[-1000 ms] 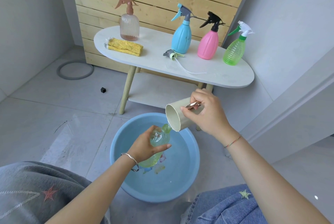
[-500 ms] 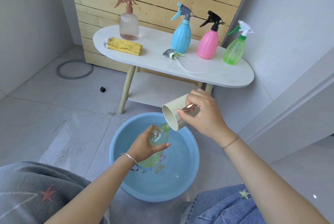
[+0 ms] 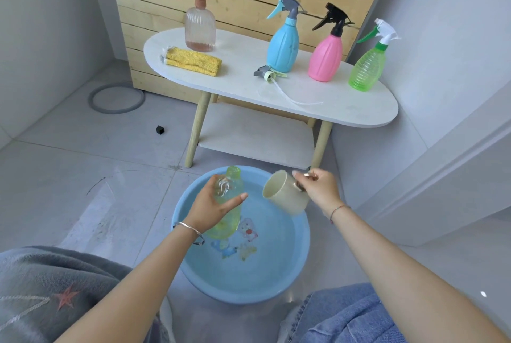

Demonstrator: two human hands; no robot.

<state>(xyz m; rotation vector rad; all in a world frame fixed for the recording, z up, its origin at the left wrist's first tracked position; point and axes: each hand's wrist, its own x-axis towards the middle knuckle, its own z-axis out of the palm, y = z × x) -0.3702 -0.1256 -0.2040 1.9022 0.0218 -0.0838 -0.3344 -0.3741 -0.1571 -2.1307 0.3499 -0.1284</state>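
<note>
Left hand (image 3: 211, 205): wrapped around the middle of a capless green bottle (image 3: 226, 204), thumb across its front, holding it nearly upright with the open neck pointing up and slightly away, above the left part of a blue basin (image 3: 300, 248). Right hand (image 3: 318, 189): gripping the handle of a cream cup (image 3: 284, 193), which is tilted with its mouth facing left toward the bottle; cup and bottle are near each other but apart. The cup hangs over the basin's far right rim. Basin: on the grey tiled floor between the person's knees, holding shallow water, with cartoon prints on its bottom. Beyond it, white oval table (image 3: 359, 113) with wooden legs and a lower shelf, set against a slatted wood panel. On the table, left to right: clear ribbed spray bottle with brown trigger (image 3: 199, 27); folded yellow cloth (image 3: 192, 62) just in front of it; blue spray bottle (image 3: 283, 44); detached spray head with tube (image 3: 268, 74) lying at the blue bottle's base, its tube trailing right across the tabletop; pink spray bottle with black trigger (image 3: 326, 58); green spray bottle with white trigger (image 3: 367, 69) near the right end. Floor at left: grey ring (image 3: 95, 105); small black object (image 3: 160, 129).
</note>
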